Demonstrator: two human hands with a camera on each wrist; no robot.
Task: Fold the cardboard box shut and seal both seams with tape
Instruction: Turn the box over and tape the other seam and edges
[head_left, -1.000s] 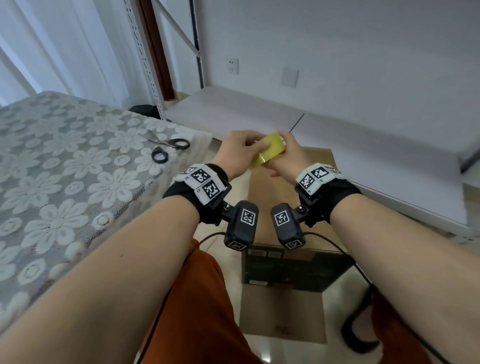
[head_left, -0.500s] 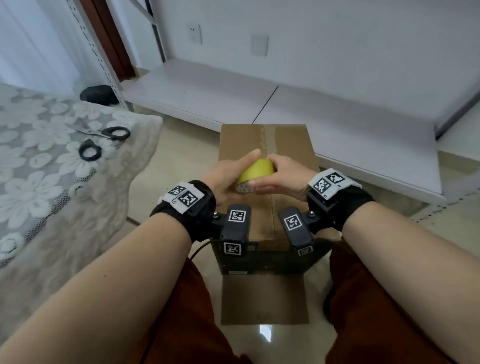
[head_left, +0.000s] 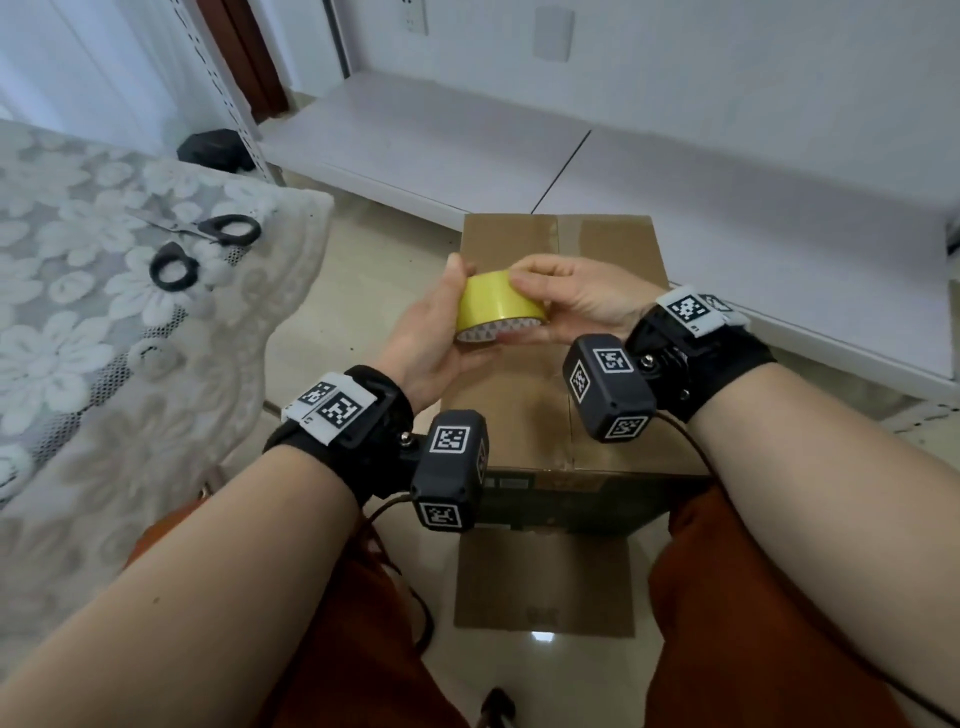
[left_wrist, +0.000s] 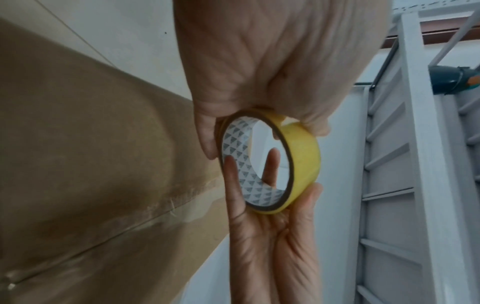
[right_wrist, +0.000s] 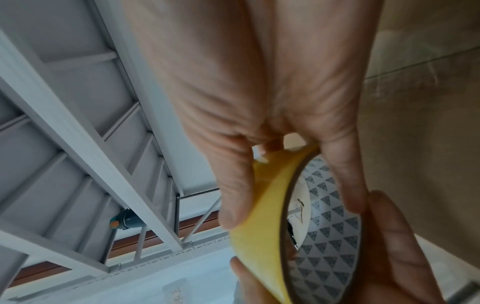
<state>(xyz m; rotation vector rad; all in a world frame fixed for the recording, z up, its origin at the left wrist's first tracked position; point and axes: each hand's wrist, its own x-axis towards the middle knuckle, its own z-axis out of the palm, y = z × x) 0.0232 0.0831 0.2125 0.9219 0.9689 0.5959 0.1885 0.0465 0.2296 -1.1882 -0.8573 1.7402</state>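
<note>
A yellow tape roll (head_left: 498, 304) with a white patterned core is held in both hands above the cardboard box (head_left: 613, 244). My left hand (head_left: 441, 322) cups it from the left, thumb on top. My right hand (head_left: 561, 291) pinches it from the right, thumb on the yellow band and fingers underneath. The right wrist view shows a finger of that hand (right_wrist: 246, 82) reaching into the core of the roll (right_wrist: 259, 236). The box stands on the floor between my knees, its top flaps folded flat with the seam (left_wrist: 91, 242) running away from me.
Black-handled scissors (head_left: 208, 228) lie on the lace-covered table (head_left: 78, 338) at the left. A loose cardboard flap (head_left: 543, 582) lies on the floor in front of the box. Low white shelf boards (head_left: 675, 171) run behind it, with a metal rack post (head_left: 228, 93).
Both hands have come down and towards me with the roll, from beyond the box's far edge to over its middle. The roll has turned, so its core now shows.
</note>
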